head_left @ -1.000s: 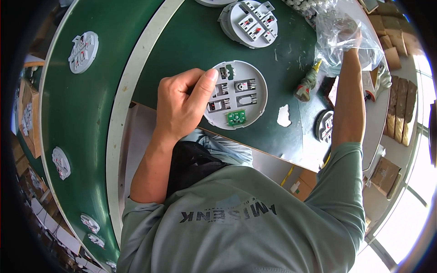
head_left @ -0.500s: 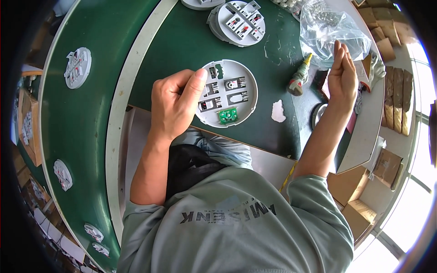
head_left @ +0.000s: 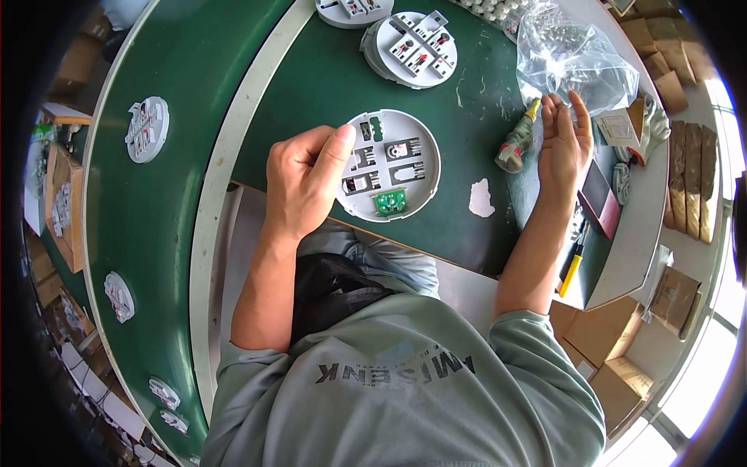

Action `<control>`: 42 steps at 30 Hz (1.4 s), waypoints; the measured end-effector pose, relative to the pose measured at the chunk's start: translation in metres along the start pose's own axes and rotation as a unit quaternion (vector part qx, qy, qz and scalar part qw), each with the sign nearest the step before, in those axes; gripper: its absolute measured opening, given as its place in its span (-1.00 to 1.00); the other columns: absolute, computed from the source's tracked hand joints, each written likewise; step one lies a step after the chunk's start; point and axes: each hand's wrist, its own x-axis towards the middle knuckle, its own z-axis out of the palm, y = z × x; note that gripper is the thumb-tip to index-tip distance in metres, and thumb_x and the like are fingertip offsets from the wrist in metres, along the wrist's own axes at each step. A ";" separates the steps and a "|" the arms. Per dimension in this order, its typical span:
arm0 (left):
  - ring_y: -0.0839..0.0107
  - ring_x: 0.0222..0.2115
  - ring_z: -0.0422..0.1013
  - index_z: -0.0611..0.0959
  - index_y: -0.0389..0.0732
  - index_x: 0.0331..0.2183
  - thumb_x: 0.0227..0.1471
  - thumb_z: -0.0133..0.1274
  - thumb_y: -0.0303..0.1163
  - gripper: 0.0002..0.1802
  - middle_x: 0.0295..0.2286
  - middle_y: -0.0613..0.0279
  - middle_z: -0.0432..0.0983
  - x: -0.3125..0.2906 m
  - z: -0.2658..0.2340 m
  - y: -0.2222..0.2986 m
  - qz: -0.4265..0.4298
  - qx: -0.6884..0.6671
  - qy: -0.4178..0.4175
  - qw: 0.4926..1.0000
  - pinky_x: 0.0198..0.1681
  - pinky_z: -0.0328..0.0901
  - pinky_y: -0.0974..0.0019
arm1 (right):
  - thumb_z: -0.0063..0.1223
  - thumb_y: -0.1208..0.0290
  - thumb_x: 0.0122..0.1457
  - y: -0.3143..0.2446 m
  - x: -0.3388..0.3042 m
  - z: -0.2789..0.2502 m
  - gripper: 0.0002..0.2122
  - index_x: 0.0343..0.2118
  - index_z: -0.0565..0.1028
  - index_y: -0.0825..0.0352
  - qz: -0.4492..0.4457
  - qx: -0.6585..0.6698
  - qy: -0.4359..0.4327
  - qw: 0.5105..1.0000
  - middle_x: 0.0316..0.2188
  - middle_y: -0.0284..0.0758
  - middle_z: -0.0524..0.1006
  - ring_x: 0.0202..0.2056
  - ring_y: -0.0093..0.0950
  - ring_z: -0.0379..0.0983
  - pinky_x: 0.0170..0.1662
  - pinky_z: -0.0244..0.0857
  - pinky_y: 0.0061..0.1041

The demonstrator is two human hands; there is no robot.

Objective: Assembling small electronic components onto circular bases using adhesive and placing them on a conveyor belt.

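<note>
My left hand (head_left: pixel 307 183) grips the left rim of a round white plastic base plate (head_left: pixel 405 136), thumb lying on its face. The plate lies on the green table and carries several small sockets and a green circuit board (head_left: pixel 389 202). My right hand (head_left: pixel 564 144) is raised to the right of the plate, fingers pointing up and close together, just below a crumpled clear plastic bag (head_left: pixel 572 54). Anything pinched in its fingertips is too small to see. A screwdriver with a green and yellow handle (head_left: pixel 517 140) lies between the plate and my right hand.
Two more round plates (head_left: pixel 408 39) (head_left: pixel 342 9) lie at the far side of the table. Other plates (head_left: pixel 146 128) (head_left: pixel 118 296) ride the green belt on the left. A white scrap (head_left: pixel 481 198), a yellow-handled tool (head_left: pixel 572 268) and cardboard boxes (head_left: pixel 673 296) sit to the right.
My right hand has come out of the plastic bag and moved down and toward the plate. My left hand stays on the plate's rim.
</note>
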 end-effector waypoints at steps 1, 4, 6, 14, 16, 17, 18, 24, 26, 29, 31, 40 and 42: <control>0.64 -0.63 0.11 0.48 -0.32 -0.61 0.37 0.14 -0.20 -0.44 -0.72 0.40 0.24 0.000 0.000 0.000 0.000 -0.003 0.000 1.000 -0.57 0.03 0.34 | 0.07 0.39 0.47 0.002 0.002 -0.006 -0.77 0.04 0.52 0.44 -0.008 -0.020 0.001 1.000 -0.28 -0.31 0.59 -0.34 -0.58 0.51 -0.29 0.44 -0.68; 0.64 -0.63 0.11 0.50 -0.32 -0.60 0.37 0.14 -0.19 -0.45 -0.72 0.40 0.25 -0.002 0.001 0.000 -0.002 -0.007 0.005 1.000 -0.57 0.04 0.34 | 0.09 0.41 0.46 0.008 0.009 -0.026 -0.78 0.02 0.53 0.43 -0.018 -0.058 -0.002 0.998 -0.27 -0.31 0.60 -0.31 -0.57 0.53 -0.25 0.48 -0.67; 0.64 -0.62 0.12 0.52 -0.33 -0.59 0.37 0.14 -0.19 -0.46 -0.71 0.41 0.26 -0.003 0.002 0.002 0.000 -0.019 0.010 1.000 -0.57 0.04 0.34 | 0.10 0.41 0.45 0.008 0.014 -0.038 -0.78 0.03 0.54 0.43 -0.007 -0.007 -0.061 0.998 -0.27 -0.30 0.60 -0.28 -0.56 0.56 -0.25 0.47 -0.69; 0.67 -0.56 0.08 0.40 -0.28 -0.60 0.39 0.09 -0.20 -0.44 -0.67 0.48 0.19 -0.004 -0.005 0.005 -0.023 -0.009 -0.018 1.000 -0.51 0.03 0.38 | 0.15 0.33 0.44 0.003 0.006 -0.029 -0.76 0.02 0.58 0.38 0.028 0.047 -0.038 0.998 -0.27 -0.30 0.62 -0.27 -0.56 0.57 -0.27 0.39 -0.73; 0.68 -0.56 0.10 0.43 -0.29 -0.60 0.39 0.10 -0.20 -0.46 -0.66 0.48 0.21 -0.005 -0.007 0.005 -0.024 -0.010 -0.019 0.999 -0.51 0.04 0.38 | 0.16 0.31 0.44 0.001 0.004 -0.026 -0.75 0.02 0.59 0.37 0.018 0.033 -0.045 0.998 -0.26 -0.30 0.63 -0.27 -0.56 0.57 -0.27 0.38 -0.72; 0.68 -0.56 0.11 0.46 -0.31 -0.59 0.39 0.11 -0.21 -0.47 -0.65 0.48 0.24 -0.007 -0.010 0.004 -0.026 -0.011 -0.020 0.999 -0.51 0.05 0.39 | 0.15 0.31 0.44 0.002 0.000 -0.023 -0.74 0.04 0.59 0.38 0.005 0.012 -0.027 1.000 -0.25 -0.31 0.63 -0.27 -0.56 0.57 -0.25 0.40 -0.71; 0.69 -0.56 0.12 0.49 -0.32 -0.58 0.38 0.11 -0.22 -0.48 -0.65 0.49 0.26 -0.011 -0.009 0.003 -0.027 -0.010 -0.013 0.999 -0.51 0.06 0.40 | 0.14 0.31 0.45 0.000 -0.004 -0.014 -0.74 0.05 0.59 0.38 -0.008 -0.007 -0.017 1.000 -0.23 -0.31 0.63 -0.26 -0.57 0.57 -0.23 0.42 -0.70; 0.68 -0.57 0.36 0.70 -0.39 -0.44 0.33 0.19 -0.22 -0.58 -0.63 0.29 0.55 -0.014 -0.050 0.025 0.007 -0.094 0.103 0.990 -0.54 0.24 0.36 | 0.19 0.29 0.41 -0.023 -0.026 -0.007 -0.74 0.01 0.64 0.36 -0.068 -0.087 0.026 0.994 -0.26 -0.38 0.64 -0.31 -0.65 0.51 -0.27 0.31 -0.69; 0.52 -0.53 0.48 0.72 -0.37 -0.25 0.27 0.26 -0.24 -0.68 -0.51 0.20 0.63 -0.029 -0.056 0.037 -0.009 -0.039 0.188 0.981 -0.46 0.33 0.30 | 0.21 0.26 0.40 -0.039 -0.040 -0.021 -0.72 0.00 0.64 0.35 -0.046 -0.118 0.029 0.992 -0.27 -0.40 0.64 -0.33 -0.68 0.48 -0.29 0.29 -0.70; 0.25 -0.32 0.58 0.70 -0.31 -0.06 0.19 0.30 -0.29 -0.64 -0.30 0.08 0.66 -0.009 -0.109 0.056 0.151 0.298 0.347 0.876 -0.26 0.42 0.15 | 0.22 0.23 0.39 -0.052 -0.057 -0.021 -0.71 -0.01 0.65 0.34 -0.036 -0.137 0.014 0.990 -0.28 -0.42 0.64 -0.34 -0.70 0.47 -0.30 0.28 -0.71; 0.14 -0.22 0.56 0.69 -0.28 -0.02 0.16 0.31 -0.29 -0.60 -0.22 0.06 0.64 0.004 -0.143 0.051 0.145 0.394 0.380 0.824 -0.15 0.41 0.09 | 0.22 0.21 0.39 -0.051 -0.064 -0.017 -0.70 -0.01 0.65 0.33 -0.040 -0.146 0.015 0.988 -0.27 -0.43 0.64 -0.35 -0.72 0.46 -0.31 0.28 -0.71; 0.00 -0.03 0.54 0.72 -0.18 0.00 0.13 0.32 -0.20 -0.57 -0.03 0.03 0.61 -0.034 -0.242 -0.006 0.040 0.515 0.343 0.785 0.04 0.42 0.06 | 0.21 0.20 0.40 -0.058 -0.077 -0.017 -0.69 0.02 0.62 0.34 -0.045 -0.172 -0.029 0.984 -0.23 -0.41 0.65 -0.34 -0.69 0.45 -0.25 0.30 -0.68; 0.02 -0.05 0.56 0.76 -0.14 -0.05 0.15 0.29 -0.21 -0.64 -0.05 0.05 0.64 -0.049 -0.272 -0.004 -0.060 0.486 0.325 0.809 0.02 0.43 0.08 | 0.19 0.21 0.42 -0.061 -0.083 -0.026 -0.67 0.05 0.59 0.37 -0.093 -0.190 0.010 0.977 -0.20 -0.36 0.66 -0.29 -0.61 0.49 -0.20 0.35 -0.63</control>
